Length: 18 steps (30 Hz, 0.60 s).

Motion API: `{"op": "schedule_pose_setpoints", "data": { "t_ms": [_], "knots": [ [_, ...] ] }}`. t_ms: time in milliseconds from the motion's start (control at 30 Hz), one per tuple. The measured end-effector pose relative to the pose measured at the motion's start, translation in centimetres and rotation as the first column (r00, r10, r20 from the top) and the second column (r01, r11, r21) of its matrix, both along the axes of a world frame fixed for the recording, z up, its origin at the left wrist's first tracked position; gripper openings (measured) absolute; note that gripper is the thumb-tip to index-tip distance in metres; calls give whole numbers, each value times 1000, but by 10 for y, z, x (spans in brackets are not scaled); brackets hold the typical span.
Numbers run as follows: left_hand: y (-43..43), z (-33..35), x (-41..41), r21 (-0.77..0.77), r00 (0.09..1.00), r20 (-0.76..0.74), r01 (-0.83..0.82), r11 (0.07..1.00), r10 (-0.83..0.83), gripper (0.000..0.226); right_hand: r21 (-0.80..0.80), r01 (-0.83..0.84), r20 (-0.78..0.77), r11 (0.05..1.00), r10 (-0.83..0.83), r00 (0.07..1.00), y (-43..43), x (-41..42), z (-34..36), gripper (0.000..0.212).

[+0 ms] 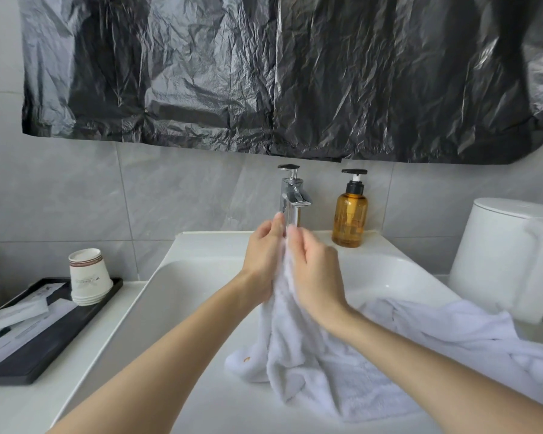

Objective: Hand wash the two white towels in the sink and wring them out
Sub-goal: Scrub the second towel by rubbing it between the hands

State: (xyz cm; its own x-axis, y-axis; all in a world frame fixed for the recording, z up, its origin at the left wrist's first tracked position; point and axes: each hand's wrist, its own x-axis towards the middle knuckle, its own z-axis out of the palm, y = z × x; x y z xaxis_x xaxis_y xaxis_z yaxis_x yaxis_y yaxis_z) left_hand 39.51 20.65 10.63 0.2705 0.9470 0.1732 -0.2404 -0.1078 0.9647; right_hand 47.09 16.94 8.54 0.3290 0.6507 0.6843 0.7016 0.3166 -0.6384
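A white towel [298,349] hangs from both hands over the white sink [182,296], its lower part bunched in the basin. My left hand [262,261] grips the towel's upper edge from the left. My right hand [315,270] grips the same edge from the right, and the two hands press close together just below the chrome faucet [292,195]. A second white towel [470,333] lies draped over the sink's right rim. No water stream is visible.
An amber pump bottle [350,214] stands right of the faucet. On the left counter sits a black tray [44,336] with stacked paper cups [88,277] and sachets. A white toilet tank [511,255] stands at the right. Black plastic sheet [264,73] covers the wall above.
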Motion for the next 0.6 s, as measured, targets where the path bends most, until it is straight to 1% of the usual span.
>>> {"op": "schedule_pose_setpoints", "data": {
  "t_ms": [33,67,133,167,200,267,300,367,400,433,500,533,600],
  "knots": [
    [1,1,-1,0,1000,-1,-13,1000,13,37,6,-44,48,999,44,998,-4,-3,-3,42],
    [1,1,-2,-1,1000,1,-17,1000,17,37,3,-46,56,999,46,997,-3,-1,-1,43],
    [-1,1,-1,-3,1000,23,3,1000,-2,37,-14,27,-14,1000,-28,1000,5,5,6,47],
    [-2,1,0,-4,999,32,2,1000,-2,38,-13,42,-10,999,-42,999,6,6,8,46],
    [-1,0,-1,-8,999,30,-12,1000,13,38,4,37,33,999,-37,999,3,3,7,43],
    [2,2,-3,-19,999,17,-35,999,36,36,1,-23,106,1000,23,994,-3,-4,4,38],
    [2,2,-3,-29,999,23,-29,999,29,36,-7,-24,108,1000,24,994,-1,-2,4,39],
    [1,1,-2,-47,999,34,4,999,-2,38,-46,33,20,998,-33,999,5,5,10,43],
    [0,1,-1,-58,999,35,12,998,-10,39,-47,52,29,998,-50,998,5,8,11,43],
    [0,0,-1,-71,999,42,16,997,-13,39,-25,33,63,999,-31,998,3,8,8,41],
    [3,2,-5,-93,998,55,-2,996,7,39,-58,-44,139,997,51,989,-8,-4,3,38],
    [3,3,-6,-103,998,55,-16,995,21,40,-67,-42,166,997,52,985,-8,-5,2,39],
    [2,4,-3,-122,999,38,-31,992,35,39,-70,18,17,997,-17,1000,4,3,10,46]
  ]
}}
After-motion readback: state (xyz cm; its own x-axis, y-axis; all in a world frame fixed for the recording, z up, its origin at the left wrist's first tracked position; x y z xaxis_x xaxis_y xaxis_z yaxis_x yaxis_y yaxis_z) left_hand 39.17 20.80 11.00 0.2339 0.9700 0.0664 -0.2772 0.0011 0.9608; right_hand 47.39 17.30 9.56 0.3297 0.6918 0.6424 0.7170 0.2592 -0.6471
